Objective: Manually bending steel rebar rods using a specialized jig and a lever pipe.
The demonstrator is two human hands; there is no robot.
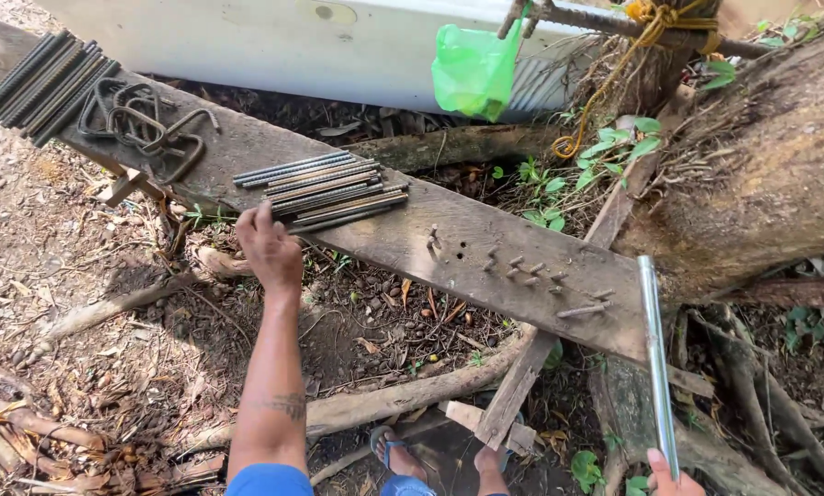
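We see the cut steel rods [325,191] lying bundled on the plank table [467,248]; our left hand [270,246] rests open-fingered just beside them, while our right hand [674,479] grips a shiny metal pipe [655,358] upright near bent nails [531,271].

A long wooden plank [449,241] runs from far left to near right in front of me. On it, at the far left end, lie long rods [43,84], and bent stirrups [146,124] just right of them. Short rods [325,190] lie near the middle, with my left hand [270,246] at their near left. Nails [531,274] stand right of that. My right hand [674,478] holds a pipe [655,358] at the near right. A bag [474,69] hangs behind the plank.
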